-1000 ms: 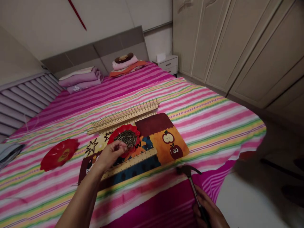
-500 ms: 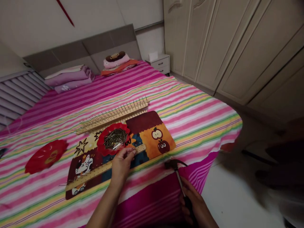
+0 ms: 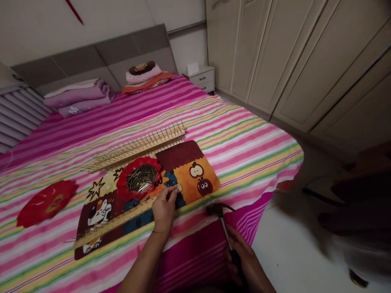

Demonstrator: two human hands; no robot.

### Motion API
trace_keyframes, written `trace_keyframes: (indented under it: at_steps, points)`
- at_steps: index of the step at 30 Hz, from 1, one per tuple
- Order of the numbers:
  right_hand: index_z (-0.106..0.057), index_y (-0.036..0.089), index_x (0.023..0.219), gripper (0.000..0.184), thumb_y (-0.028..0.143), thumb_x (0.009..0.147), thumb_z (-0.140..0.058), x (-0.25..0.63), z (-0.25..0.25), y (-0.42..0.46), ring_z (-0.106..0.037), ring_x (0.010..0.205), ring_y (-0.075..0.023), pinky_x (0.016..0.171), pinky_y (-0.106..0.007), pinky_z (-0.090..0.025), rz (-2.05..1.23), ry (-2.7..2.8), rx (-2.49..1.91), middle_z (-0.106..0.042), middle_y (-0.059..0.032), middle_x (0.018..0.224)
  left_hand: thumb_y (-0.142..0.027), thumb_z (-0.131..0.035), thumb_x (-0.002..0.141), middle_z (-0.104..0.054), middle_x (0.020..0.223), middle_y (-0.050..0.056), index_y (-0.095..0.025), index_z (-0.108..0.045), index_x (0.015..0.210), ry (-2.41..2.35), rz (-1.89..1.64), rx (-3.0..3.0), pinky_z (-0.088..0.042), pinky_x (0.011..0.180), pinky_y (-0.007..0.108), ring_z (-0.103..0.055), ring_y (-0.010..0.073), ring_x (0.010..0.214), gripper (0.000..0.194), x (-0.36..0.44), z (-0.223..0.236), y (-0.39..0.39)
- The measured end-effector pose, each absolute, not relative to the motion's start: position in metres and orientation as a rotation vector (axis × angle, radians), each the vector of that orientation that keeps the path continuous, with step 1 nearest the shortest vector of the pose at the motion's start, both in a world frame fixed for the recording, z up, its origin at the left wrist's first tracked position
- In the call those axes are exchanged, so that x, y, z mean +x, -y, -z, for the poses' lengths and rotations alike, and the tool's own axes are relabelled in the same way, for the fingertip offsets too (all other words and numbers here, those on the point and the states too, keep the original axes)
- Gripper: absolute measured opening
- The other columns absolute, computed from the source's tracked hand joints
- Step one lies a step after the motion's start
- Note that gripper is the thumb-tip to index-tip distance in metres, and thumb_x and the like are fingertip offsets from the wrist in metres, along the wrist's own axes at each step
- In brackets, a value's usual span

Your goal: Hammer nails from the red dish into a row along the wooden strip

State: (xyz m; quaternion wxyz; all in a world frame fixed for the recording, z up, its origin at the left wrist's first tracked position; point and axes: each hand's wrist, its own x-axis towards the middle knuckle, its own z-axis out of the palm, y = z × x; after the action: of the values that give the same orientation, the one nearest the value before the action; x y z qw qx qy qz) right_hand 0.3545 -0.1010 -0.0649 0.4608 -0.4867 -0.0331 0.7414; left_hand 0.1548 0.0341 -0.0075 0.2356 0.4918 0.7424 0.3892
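Note:
My left hand (image 3: 164, 205) is closed in a pinch over the right end of a thin wooden strip (image 3: 131, 215), on what looks like a nail, mostly hidden by the fingers. Several nails stick out near the strip's left end. In my right hand (image 3: 241, 254) is a claw hammer (image 3: 224, 226), gripped by its dark handle, its head raised near the bed's edge, apart from the strip. A red scalloped dish (image 3: 122, 185) full of loose nails (image 3: 142, 178) sits just behind the strip. Both lie on a patterned mat (image 3: 174, 158) with cat and apple pictures.
Behind the dish lies another wooden piece (image 3: 140, 148) bristling with upright nails. A second red dish (image 3: 49, 201) is at the left on the striped bedspread (image 3: 244, 142). Folded bedding (image 3: 79, 97) lies near the headboard; wardrobe doors (image 3: 269, 53) line the right.
My left hand has shifted slightly right along the strip, toward its end, still pinched. The hammer stays in my right hand at about the same height. The view has turned slightly right.

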Motion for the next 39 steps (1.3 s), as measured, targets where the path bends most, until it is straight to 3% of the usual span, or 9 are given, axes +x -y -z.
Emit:
trace_keyframes:
  at_steps: [6, 10, 14, 18, 23, 27, 33, 37, 39]
  points:
    - [-0.038, 0.027, 0.137, 0.064, 0.047, 0.08, -0.058, 0.354, 0.042, 0.098, -0.035, 0.032, -0.006, 0.029, -0.014, -0.022, -1.724, 0.297, -1.353, -0.046, 0.0095, 0.049, -0.035, -0.06, 0.073, -0.072, 0.083, 0.001, -0.023, -0.068, 0.078, -2.038, -1.056, 1.502, -0.049, 0.079, 0.028, -0.064, 0.0174, 0.08, 0.015, 0.158, 0.005, -0.035]
    - [-0.053, 0.026, 0.129, 0.048, 0.044, 0.085, -0.054, 0.356, 0.012, 0.073, -0.049, 0.043, -0.0105, 0.041, -0.02, -0.04, -1.557, 0.852, -1.36, -0.054, 0.0051, 0.053, -0.033, -0.058, 0.076, -0.072, 0.082, 0.001, -0.023, -0.068, 0.077, -2.035, -1.052, 1.613, -0.049, 0.078, 0.028, -0.064, 0.0172, 0.079, 0.015, 0.156, 0.006, -0.035]
    - [-0.051, 0.029, 0.132, 0.042, 0.032, 0.091, -0.046, 0.347, -0.019, 0.039, -0.066, 0.084, -0.0201, 0.07, -0.03, -0.053, -1.215, 1.404, -1.231, -0.07, -0.0031, 0.094, -0.028, -0.059, 0.076, -0.072, 0.083, 0.001, -0.023, -0.068, 0.079, -2.016, -1.04, 1.639, -0.049, 0.078, 0.026, -0.064, 0.0166, 0.08, 0.011, 0.152, 0.007, -0.034]
    - [-0.038, 0.028, 0.141, 0.047, 0.023, 0.094, -0.038, 0.333, -0.036, 0.02, -0.057, 0.113, -0.0225, 0.092, -0.037, -0.047, -0.931, 1.75, -1.167, -0.059, -0.0067, 0.128, -0.026, -0.058, 0.078, -0.071, 0.082, 0.001, -0.022, -0.068, 0.08, -2.004, -1.013, 1.704, -0.048, 0.077, 0.025, -0.063, 0.0162, 0.08, 0.011, 0.148, 0.01, -0.034]
    - [-0.036, 0.03, 0.142, 0.05, 0.021, 0.093, -0.037, 0.321, -0.04, 0.016, -0.066, 0.095, -0.0255, 0.079, -0.041, -0.053, -0.935, 1.937, -1.325, -0.067, -0.0083, 0.112, -0.02, -0.055, 0.08, -0.069, 0.08, 0.001, -0.022, -0.068, 0.082, -2.01, -0.976, 1.766, -0.047, 0.075, 0.024, -0.063, 0.0157, 0.079, 0.013, 0.14, 0.015, -0.035]
    - [-0.035, 0.033, 0.142, 0.05, 0.02, 0.094, -0.039, 0.319, -0.039, 0.028, -0.056, 0.116, -0.023, 0.097, -0.041, -0.045, -0.977, 1.804, -1.243, -0.055, -0.0034, 0.133, -0.02, -0.052, 0.082, -0.069, 0.082, 0.002, -0.021, -0.067, 0.083, -1.984, -0.978, 1.776, -0.047, 0.079, 0.026, -0.062, 0.0161, 0.082, 0.015, 0.139, 0.017, -0.036]
    - [-0.051, 0.028, 0.133, 0.043, 0.037, 0.09, -0.048, 0.331, -0.011, 0.066, -0.055, 0.119, -0.0225, 0.102, -0.036, -0.041, -1.247, 1.272, -1.404, -0.06, -0.0034, 0.128, -0.026, -0.053, 0.082, -0.069, 0.084, 0.001, -0.022, -0.066, 0.09, -1.873, -1.023, 1.808, -0.048, 0.073, 0.023, -0.062, 0.0139, 0.078, 0.015, 0.119, 0.0, -0.02]
    - [-0.058, 0.029, 0.127, 0.046, 0.045, 0.084, -0.056, 0.337, 0.023, 0.093, -0.061, 0.11, -0.0221, 0.088, -0.026, -0.05, -1.402, 1.063, -1.533, -0.065, -0.003, 0.121, -0.033, -0.054, 0.082, -0.068, 0.089, -0.001, -0.024, -0.067, 0.085, -2.139, -0.972, 1.785, -0.045, 0.073, 0.021, -0.061, 0.0129, 0.08, 0.016, 0.074, -0.037, -0.026]
    - [-0.061, 0.028, 0.124, 0.045, 0.047, 0.084, -0.054, 0.336, 0.039, 0.104, -0.066, 0.101, -0.0203, 0.079, -0.022, -0.053, -1.359, 1.005, -1.565, -0.069, -0.0031, 0.114, -0.03, -0.054, 0.081, -0.069, 0.087, -0.001, -0.024, -0.066, 0.085, -2.31, -0.632, 1.7, -0.042, 0.066, 0.02, -0.06, 0.0122, 0.074, 0.015, 0.051, -0.052, -0.042]
